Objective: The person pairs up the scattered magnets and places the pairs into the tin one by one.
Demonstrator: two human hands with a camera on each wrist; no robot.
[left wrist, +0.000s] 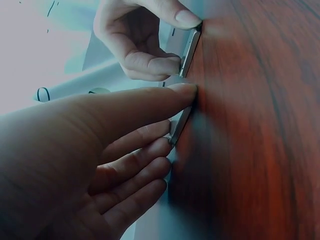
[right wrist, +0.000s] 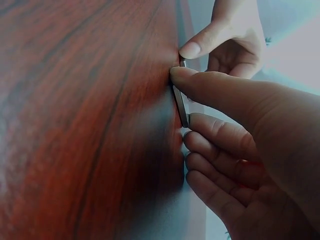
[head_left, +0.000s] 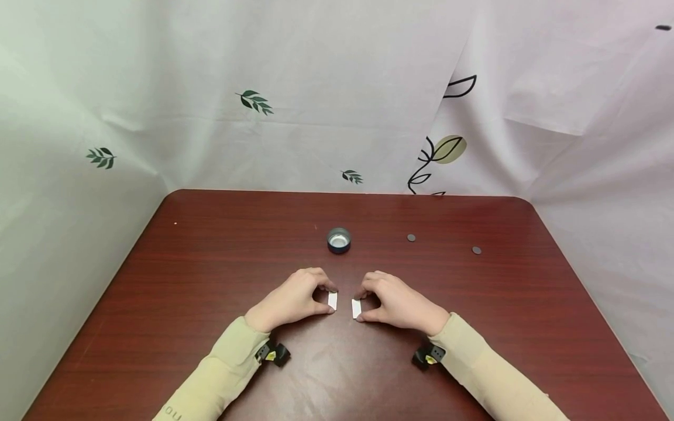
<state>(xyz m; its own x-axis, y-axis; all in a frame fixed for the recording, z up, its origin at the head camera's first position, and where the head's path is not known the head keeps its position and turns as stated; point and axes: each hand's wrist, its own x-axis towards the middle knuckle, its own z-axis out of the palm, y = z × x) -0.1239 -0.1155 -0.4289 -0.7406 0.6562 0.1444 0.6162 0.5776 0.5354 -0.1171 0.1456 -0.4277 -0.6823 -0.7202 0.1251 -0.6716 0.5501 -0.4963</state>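
Near the middle of the table, my left hand (head_left: 300,297) pinches a small flat silvery rectangular plate (head_left: 332,300) by its two ends, thumb at the near end and fingertips at the far end. A matching silvery plate (head_left: 356,309) is pinched the same way by my right hand (head_left: 399,303). The two plates face each other across a small gap. From the left wrist view, the left plate (left wrist: 181,122) is thin and held close over the tabletop. In the right wrist view, the right plate (right wrist: 180,106) shows edge-on between thumb and index finger.
A small round dark tin (head_left: 339,249) with a shiny inside stands beyond the hands. Two grey discs (head_left: 411,238) lie to the back right. The reddish-brown table (head_left: 210,257) is backed by a white curtain (head_left: 316,70) with leaf prints. Each wrist carries a small black camera.
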